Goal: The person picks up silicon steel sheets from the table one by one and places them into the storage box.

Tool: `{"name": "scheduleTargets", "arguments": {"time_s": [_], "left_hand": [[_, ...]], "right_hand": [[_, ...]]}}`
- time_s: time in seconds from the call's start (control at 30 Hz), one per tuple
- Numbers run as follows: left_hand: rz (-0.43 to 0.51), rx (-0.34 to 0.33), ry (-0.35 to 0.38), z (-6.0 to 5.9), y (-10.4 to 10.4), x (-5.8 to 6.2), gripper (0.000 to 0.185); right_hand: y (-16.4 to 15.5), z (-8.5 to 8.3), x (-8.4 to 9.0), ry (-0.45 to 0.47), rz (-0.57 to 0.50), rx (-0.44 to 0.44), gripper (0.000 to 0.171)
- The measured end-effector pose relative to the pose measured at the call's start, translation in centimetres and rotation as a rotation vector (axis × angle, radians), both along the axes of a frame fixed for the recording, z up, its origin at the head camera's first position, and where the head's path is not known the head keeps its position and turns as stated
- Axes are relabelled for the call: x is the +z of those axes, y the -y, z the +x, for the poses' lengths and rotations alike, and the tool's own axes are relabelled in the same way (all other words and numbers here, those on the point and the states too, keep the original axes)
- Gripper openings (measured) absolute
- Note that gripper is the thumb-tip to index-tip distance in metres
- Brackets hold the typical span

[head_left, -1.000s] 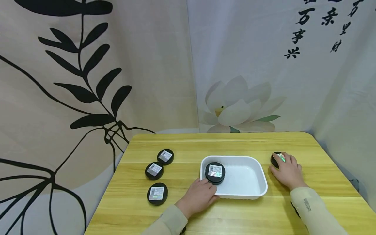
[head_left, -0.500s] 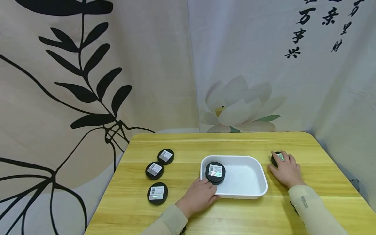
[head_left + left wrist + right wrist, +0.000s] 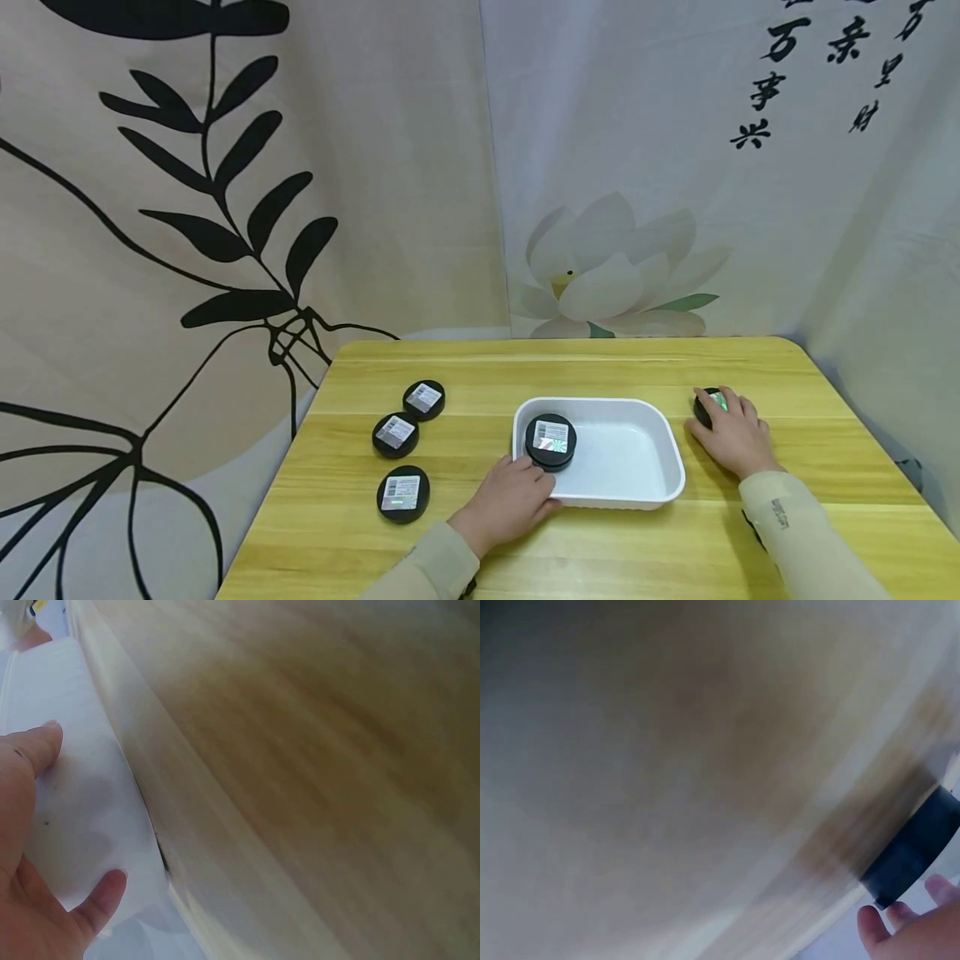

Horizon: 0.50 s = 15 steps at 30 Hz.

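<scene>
Both hands are down on the yellow wooden table (image 3: 637, 367). From my seat, the left hand (image 3: 510, 504) is the nearer one. It rests at the near left corner of the white tray (image 3: 645, 467), with its fingers touching the tray's rim. In the left wrist view I see the thumb and a finger lying flat against the tray's white wall (image 3: 90, 817), so this hand looks relaxed and is not squeezing anything. One black round tin (image 3: 551, 442) sits inside the tray, at its left end, just past the left hand's fingertips. It has a white label on top. I cannot tell if the fingers touch it. A bit farther off and to the right of the tray, the right hand (image 3: 735, 433) lies over another black tin (image 3: 708, 406). Its fingers curl over the top of that tin, and only the far edge and a shiny bit of label peek out. In the right wrist view the fingertips (image 3: 877, 930) sit right by the tin's dark side (image 3: 915, 851). Three more black tins lie on the left part of the table, well apart from the tray: one near (image 3: 402, 494), one in the middle (image 3: 395, 434) and one farthest back (image 3: 423, 399). Behind the table hangs a cloth with black leaves (image 3: 225, 183) and a pale flower (image 3: 600, 267).
</scene>
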<state>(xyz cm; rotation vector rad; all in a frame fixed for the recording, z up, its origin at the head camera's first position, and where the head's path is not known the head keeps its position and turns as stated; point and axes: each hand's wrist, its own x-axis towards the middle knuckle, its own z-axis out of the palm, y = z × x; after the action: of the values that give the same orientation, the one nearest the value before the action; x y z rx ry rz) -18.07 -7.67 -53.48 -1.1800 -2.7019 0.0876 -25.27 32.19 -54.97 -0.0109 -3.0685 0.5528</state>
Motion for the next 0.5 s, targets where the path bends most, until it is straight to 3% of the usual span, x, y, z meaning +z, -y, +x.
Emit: {"name": "scheduleTargets", "arguments": {"time_s": [0.5], "left_hand": [[0.0, -0.005, -0.012, 0.15, 0.05, 0.2, 0.033]], "right_hand": [[-0.85, -0.23, -0.26, 0.046, -0.007, -0.013, 0.068]]}}
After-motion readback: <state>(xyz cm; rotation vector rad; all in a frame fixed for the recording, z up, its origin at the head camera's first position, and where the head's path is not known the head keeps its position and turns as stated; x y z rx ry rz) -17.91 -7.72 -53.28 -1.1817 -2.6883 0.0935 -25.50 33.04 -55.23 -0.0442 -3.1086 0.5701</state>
